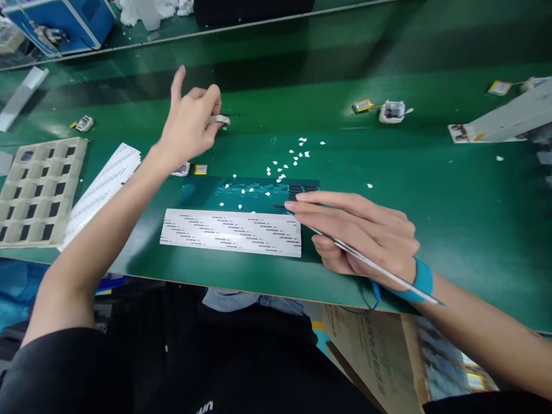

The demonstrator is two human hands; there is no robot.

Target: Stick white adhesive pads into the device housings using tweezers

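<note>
My left hand [190, 123] is raised over the far part of the bench, thumb and fingers pinching a small white casing [219, 119]; its little finger sticks up. In my right hand [362, 236] are slim metal tweezers [388, 274], slanting back past the wrist. Their tip is by a short black strip [279, 206], at the edge of a blue translucent sheet [198, 194]. Rows of black strips [303, 188] lie on that sheet's right end, partly behind my fingers. Just below is a white printed sheet [233, 233]. Small white tabs [282, 169] are scattered around.
A compartment tray [81, 172] and more printed sheets [101, 187] lie left. Open white casings with battery cells sit at left [85, 123], near my left forearm [181, 169] and at right [392, 111]. A blue box [64, 26] stands far left. A blue wristband [423, 279] has a cord.
</note>
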